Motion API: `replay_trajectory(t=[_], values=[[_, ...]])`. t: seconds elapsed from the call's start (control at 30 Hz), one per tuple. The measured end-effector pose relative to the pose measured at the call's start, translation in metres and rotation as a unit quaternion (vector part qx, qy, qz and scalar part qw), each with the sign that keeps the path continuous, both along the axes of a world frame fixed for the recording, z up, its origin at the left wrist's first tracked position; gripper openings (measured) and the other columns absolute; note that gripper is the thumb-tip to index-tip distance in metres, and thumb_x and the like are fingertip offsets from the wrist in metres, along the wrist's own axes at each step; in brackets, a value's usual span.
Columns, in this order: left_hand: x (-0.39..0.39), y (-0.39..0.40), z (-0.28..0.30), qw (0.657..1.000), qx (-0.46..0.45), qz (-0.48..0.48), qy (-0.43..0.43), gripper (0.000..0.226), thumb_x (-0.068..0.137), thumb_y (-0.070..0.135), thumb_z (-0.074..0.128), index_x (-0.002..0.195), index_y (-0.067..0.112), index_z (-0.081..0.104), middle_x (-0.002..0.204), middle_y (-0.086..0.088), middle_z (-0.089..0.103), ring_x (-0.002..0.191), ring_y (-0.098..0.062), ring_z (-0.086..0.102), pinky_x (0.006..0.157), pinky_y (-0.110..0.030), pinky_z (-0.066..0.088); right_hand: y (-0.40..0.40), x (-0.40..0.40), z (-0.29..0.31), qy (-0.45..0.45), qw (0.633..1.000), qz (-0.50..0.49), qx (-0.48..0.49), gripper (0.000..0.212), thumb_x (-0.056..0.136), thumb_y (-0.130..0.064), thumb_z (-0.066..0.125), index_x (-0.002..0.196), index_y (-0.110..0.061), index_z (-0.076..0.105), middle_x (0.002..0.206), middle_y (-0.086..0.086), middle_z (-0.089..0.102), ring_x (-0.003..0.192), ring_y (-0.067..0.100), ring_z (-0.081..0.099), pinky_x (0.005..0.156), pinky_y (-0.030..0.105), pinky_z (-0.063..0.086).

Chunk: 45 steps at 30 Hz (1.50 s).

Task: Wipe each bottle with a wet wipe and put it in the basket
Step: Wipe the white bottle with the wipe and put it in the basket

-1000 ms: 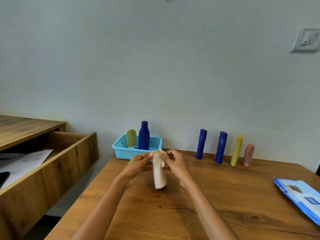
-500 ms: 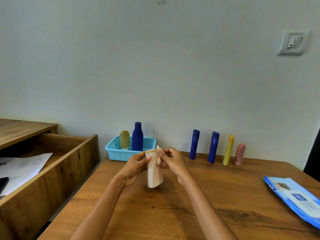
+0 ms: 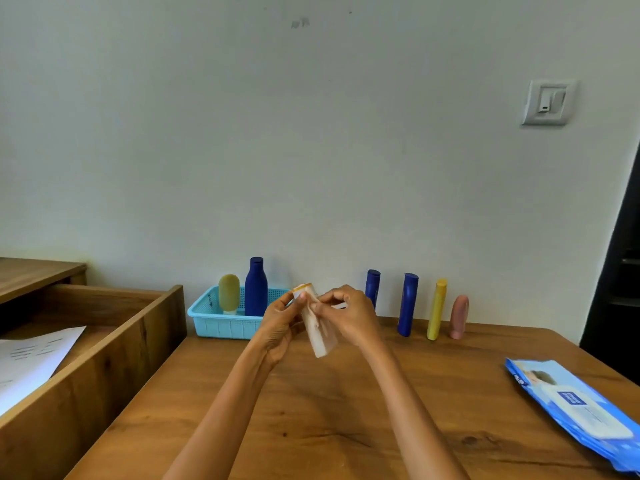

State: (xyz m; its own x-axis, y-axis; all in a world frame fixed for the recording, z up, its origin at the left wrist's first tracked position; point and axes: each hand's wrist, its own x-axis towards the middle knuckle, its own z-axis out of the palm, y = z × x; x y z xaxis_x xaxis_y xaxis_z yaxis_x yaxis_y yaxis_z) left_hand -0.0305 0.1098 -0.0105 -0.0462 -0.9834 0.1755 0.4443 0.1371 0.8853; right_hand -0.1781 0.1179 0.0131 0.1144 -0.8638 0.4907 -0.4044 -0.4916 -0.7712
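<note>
Above the table, my left hand [image 3: 278, 323] grips a cream bottle [image 3: 320, 336] near its orange-rimmed top; the bottle tilts with its top to the left. My right hand [image 3: 349, 315] pinches a white wet wipe [image 3: 339, 305] against the bottle's upper side. Behind the hands, a light blue basket [image 3: 221, 323] holds an olive bottle [image 3: 229, 293] and a dark blue bottle [image 3: 256, 286], both upright. Along the wall stand two dark blue bottles [image 3: 372, 287] [image 3: 407, 304], a yellow bottle [image 3: 436, 309] and a pink bottle [image 3: 459, 317].
A blue pack of wet wipes [image 3: 575, 410] lies at the right edge of the wooden table [image 3: 311, 427]. To the left, an open wooden drawer [image 3: 93, 362] holds a sheet of paper [image 3: 27, 362]. A wall switch [image 3: 548, 102] is mounted at the upper right.
The bottle has been lifted higher and tilted, its top leaning left. Both hands rose with it, and my right hand still works the wipe near the top.
</note>
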Motion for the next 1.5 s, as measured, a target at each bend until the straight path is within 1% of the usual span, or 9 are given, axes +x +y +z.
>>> replay_trajectory(t=[0.1,0.27,0.37,0.57,0.77,0.87,1.1,1.27,1.5], values=[[-0.006,-0.004,0.001,1.000,-0.002,0.001,0.013,0.044,0.069,0.030,0.068,0.108,0.011,0.062,0.087,-0.006,0.072,0.079,-0.017,0.069,0.062,-0.027,0.056,-0.001,-0.014,0.003,0.064,0.997,0.001,0.037,0.006,0.079,-0.035,0.071,0.079,-0.031,0.067,0.080,-0.016,0.064,0.079,0.002,0.060,0.063,0.014,0.043],[-0.021,-0.005,0.005,0.999,-0.020,-0.042,-0.002,0.043,0.071,0.031,0.067,0.109,0.011,0.064,0.093,-0.008,0.072,0.084,-0.019,0.069,0.067,-0.028,0.056,0.001,-0.019,0.006,-0.041,0.996,-0.081,-0.026,0.015,0.084,-0.036,0.067,0.096,-0.029,0.063,0.081,-0.017,0.061,0.075,-0.001,0.058,0.060,0.012,0.045],[-0.024,-0.003,0.009,0.999,-0.035,-0.041,-0.004,0.038,0.071,0.032,0.067,0.104,0.013,0.066,0.088,-0.006,0.073,0.078,-0.016,0.070,0.064,-0.026,0.056,0.004,-0.016,0.014,-0.044,0.997,-0.041,-0.043,0.007,0.082,-0.036,0.069,0.087,-0.034,0.065,0.082,-0.019,0.064,0.079,-0.003,0.060,0.064,0.011,0.048],[-0.023,0.000,0.009,0.999,-0.031,-0.025,0.009,0.035,0.070,0.032,0.067,0.099,0.013,0.066,0.084,-0.003,0.074,0.077,-0.015,0.070,0.064,-0.027,0.056,0.001,-0.032,0.016,0.031,0.996,0.009,0.088,0.007,0.078,-0.029,0.073,0.083,-0.027,0.068,0.085,-0.013,0.067,0.083,0.003,0.061,0.063,0.016,0.047],[-0.042,0.004,0.021,0.995,-0.077,-0.053,-0.021,0.041,0.072,0.036,0.068,0.108,0.016,0.066,0.093,-0.002,0.073,0.086,-0.015,0.069,0.071,-0.027,0.056,0.009,-0.035,0.031,-0.057,0.993,-0.098,-0.022,0.024,0.083,-0.029,0.069,0.105,-0.020,0.063,0.090,-0.002,0.066,0.083,0.011,0.063,0.069,0.024,0.054],[-0.059,0.007,0.030,0.994,-0.096,-0.058,-0.010,0.036,0.076,0.035,0.063,0.106,0.015,0.066,0.090,-0.002,0.072,0.082,-0.014,0.069,0.069,-0.025,0.055,0.017,-0.042,0.047,-0.047,0.990,-0.107,-0.074,0.017,0.082,-0.030,0.071,0.094,-0.018,0.069,0.086,-0.006,0.068,0.081,0.008,0.063,0.070,0.022,0.052],[-0.072,0.008,0.034,0.992,-0.101,-0.066,0.022,0.047,0.079,0.031,0.058,0.118,0.006,0.057,0.098,-0.006,0.068,0.090,-0.019,0.063,0.079,-0.032,0.054,0.022,-0.077,0.055,0.016,0.996,-0.068,0.054,0.009,0.078,-0.029,0.075,0.084,-0.023,0.072,0.083,-0.009,0.070,0.075,0.010,0.066,0.067,0.020,0.054],[-0.074,0.005,0.033,0.991,-0.109,-0.075,0.027,0.047,0.079,0.032,0.060,0.119,0.008,0.059,0.101,-0.008,0.069,0.091,-0.018,0.065,0.077,-0.031,0.055,0.025,-0.060,0.058,-0.008,0.992,-0.110,-0.061,0.015,0.084,-0.025,0.069,0.097,-0.020,0.072,0.095,-0.006,0.069,0.088,0.011,0.064,0.076,0.026,0.053],[-0.064,0.002,0.032,0.992,-0.104,-0.051,0.044,0.042,0.076,0.032,0.060,0.111,0.007,0.060,0.097,-0.008,0.067,0.089,-0.020,0.064,0.075,-0.030,0.057,0.025,-0.064,0.059,0.056,0.994,-0.051,0.080,0.011,0.080,-0.015,0.071,0.085,-0.025,0.070,0.087,-0.011,0.066,0.080,0.005,0.061,0.072,0.022,0.053]])
